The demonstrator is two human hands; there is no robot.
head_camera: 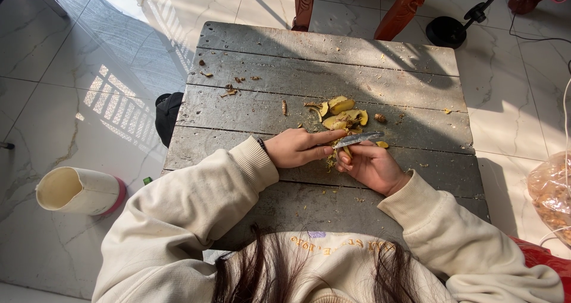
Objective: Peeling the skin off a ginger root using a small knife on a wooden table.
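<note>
While hands work, a clear bag [550,199] (right) holds brown pieces.

Knife [358,139] blade flat above table, yellow piece [347,152] beneath.

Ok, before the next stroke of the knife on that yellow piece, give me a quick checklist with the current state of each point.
1. Knife gripped in the right hand: ok, the blade lies flat and points away across the table.
2. Left hand clear of the edge: not ok, its fingers reach right up to the blade.
3. Piece being cut in sight: cannot tell, the hands hide most of it.
4. Peel pile apart from the hands: ok, it lies just beyond the blade.
5. Wooden table has bare room: ok, the far planks hold only small scraps.
</note>
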